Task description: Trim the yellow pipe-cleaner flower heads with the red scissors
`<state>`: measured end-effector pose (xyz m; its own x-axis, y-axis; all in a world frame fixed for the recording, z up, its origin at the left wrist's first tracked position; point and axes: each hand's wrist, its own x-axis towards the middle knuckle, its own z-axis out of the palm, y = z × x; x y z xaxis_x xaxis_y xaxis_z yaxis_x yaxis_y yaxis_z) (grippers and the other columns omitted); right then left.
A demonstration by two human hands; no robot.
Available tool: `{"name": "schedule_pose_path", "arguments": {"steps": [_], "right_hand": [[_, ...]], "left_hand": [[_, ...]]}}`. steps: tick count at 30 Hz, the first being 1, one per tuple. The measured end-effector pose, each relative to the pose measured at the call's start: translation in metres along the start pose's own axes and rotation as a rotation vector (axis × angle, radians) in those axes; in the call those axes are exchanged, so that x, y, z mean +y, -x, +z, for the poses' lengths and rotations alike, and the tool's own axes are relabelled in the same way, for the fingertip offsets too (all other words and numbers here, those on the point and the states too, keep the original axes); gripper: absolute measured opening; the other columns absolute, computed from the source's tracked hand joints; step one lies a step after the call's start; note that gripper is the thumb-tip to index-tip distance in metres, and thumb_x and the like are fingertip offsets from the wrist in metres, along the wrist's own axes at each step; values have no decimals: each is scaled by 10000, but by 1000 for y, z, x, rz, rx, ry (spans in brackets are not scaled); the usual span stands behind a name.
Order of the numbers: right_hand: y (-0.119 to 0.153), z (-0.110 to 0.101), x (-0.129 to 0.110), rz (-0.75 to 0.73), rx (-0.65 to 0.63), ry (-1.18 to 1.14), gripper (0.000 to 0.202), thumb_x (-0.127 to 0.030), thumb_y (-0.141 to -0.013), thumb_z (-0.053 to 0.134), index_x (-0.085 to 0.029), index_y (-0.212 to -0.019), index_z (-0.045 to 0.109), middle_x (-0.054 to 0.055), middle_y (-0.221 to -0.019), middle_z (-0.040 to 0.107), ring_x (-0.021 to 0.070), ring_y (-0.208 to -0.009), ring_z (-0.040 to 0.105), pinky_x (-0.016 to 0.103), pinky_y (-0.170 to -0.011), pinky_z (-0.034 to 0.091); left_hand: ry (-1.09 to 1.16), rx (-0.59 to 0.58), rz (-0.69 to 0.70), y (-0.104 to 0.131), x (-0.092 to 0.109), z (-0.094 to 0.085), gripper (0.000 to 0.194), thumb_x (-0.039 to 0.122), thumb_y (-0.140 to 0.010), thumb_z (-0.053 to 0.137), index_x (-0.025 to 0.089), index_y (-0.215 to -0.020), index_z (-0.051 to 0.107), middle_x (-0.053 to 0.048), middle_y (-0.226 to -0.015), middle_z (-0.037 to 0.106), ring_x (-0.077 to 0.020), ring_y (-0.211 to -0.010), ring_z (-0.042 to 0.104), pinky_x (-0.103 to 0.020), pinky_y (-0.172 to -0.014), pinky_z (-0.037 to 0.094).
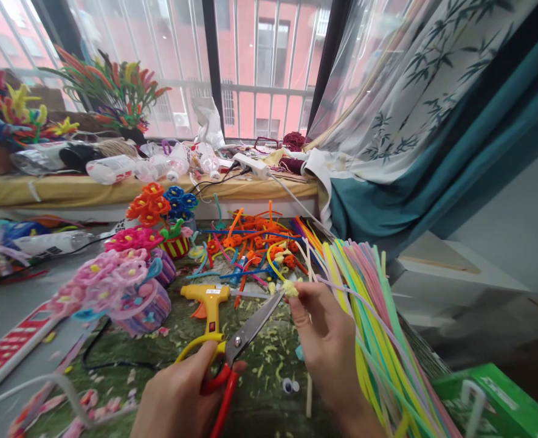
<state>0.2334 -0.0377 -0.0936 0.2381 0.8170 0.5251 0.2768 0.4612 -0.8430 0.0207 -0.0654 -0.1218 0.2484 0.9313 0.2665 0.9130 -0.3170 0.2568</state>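
My left hand [182, 389] is closed round the yellow and red handles of a pair of scissors [250, 331]. The blades point up and to the right, nearly together, their tips touching or just beside a small pale yellow fuzzy piece [289, 288]. That piece is pinched between the thumb and fingers of my right hand [321, 331]. Pale yellow clippings [269, 359] lie scattered on the dark green surface below the blades. Just behind the scissors lies a yellow glue gun [211, 301]. A pair of googly eyes [290, 385] sits below my right hand.
Long pastel pipe cleaners [369, 292] lie in a bundle at the right, near a green box [492, 395]. Fuzzy flower pots [141, 304] stand at the left. Orange and blue pieces [255, 237] are heaped behind. A power strip [251, 164] rests on the sill.
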Motion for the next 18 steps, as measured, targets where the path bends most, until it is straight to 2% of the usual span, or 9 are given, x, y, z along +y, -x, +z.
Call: {"name": "schedule_pose_path", "arguments": {"steps": [6,11,14,18], "right_hand": [[3,1,2,0,7,-19,46,-224,-928,596,-236,-945,636,12,-848,710,159,-791,716,230,-684,582],[2,2,2,47,9,-18,43,-251,-930,596,-234,-928,636,16,-843,704,171,-805,707,241,-683,572],[2,2,1,107,5,-37,47,-273,-920,610,-230,-909,624,11,-825,697,169,-783,697,244,-686,563],[1,2,-2,169,-47,-63,71,-277,-902,623,-226,-856,604,-12,-769,666,153,-734,673,239,-685,546]], "left_hand": [[23,-70,-50,1,0,-5,301,481,-915,558,271,-702,584,60,-569,691,-132,-416,606,-191,-445,402],[162,-56,-84,0,-1,-3,363,502,-858,603,248,-607,535,88,-448,502,-102,-399,468,-185,-434,319],[366,-48,-217,-4,7,-6,358,493,-804,633,218,-585,566,88,-472,466,-85,-454,405,-179,-465,300],[693,-32,-444,-10,23,-18,330,481,-731,675,186,-599,606,72,-522,496,-87,-510,417,-183,-489,309]]}}
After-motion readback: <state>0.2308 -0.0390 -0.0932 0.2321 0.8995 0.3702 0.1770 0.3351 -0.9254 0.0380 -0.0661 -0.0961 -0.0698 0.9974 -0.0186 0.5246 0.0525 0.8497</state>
